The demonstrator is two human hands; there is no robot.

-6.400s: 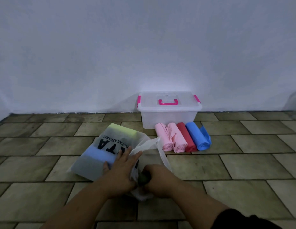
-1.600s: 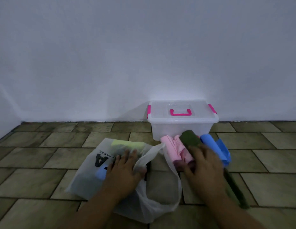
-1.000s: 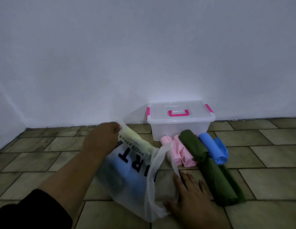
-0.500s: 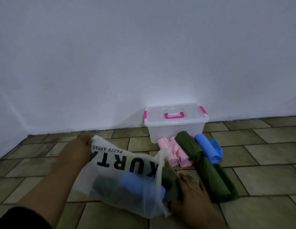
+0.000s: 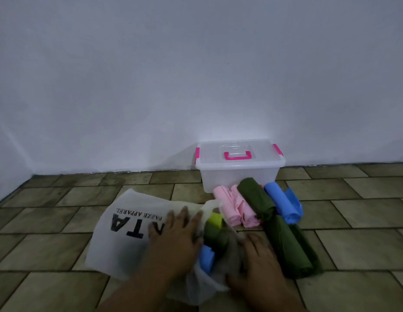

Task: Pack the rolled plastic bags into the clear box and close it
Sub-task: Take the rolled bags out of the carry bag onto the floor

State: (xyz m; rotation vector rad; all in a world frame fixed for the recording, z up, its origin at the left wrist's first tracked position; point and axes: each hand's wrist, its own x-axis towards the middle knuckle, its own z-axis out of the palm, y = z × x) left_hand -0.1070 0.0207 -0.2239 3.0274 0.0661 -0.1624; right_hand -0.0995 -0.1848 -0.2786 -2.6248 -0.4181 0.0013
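The clear box with pink latches and handle stands against the wall, its lid on. In front of it lie pink rolls, a dark green roll, a blue roll and a longer dark green roll. A white carrier bag with black print lies flat on the floor. At its mouth show a yellow-green roll, a dark green roll and a blue roll. My left hand presses flat on the bag, fingers spread. My right hand grips the bag's mouth beside those rolls.
The floor is olive tile. A white wall rises right behind the box, and a second wall meets it at the far left.
The bag, lifted and tipped by my left hand a moment ago, now lies flat. My left hand has come down onto it, and rolls have slid out to its mouth.
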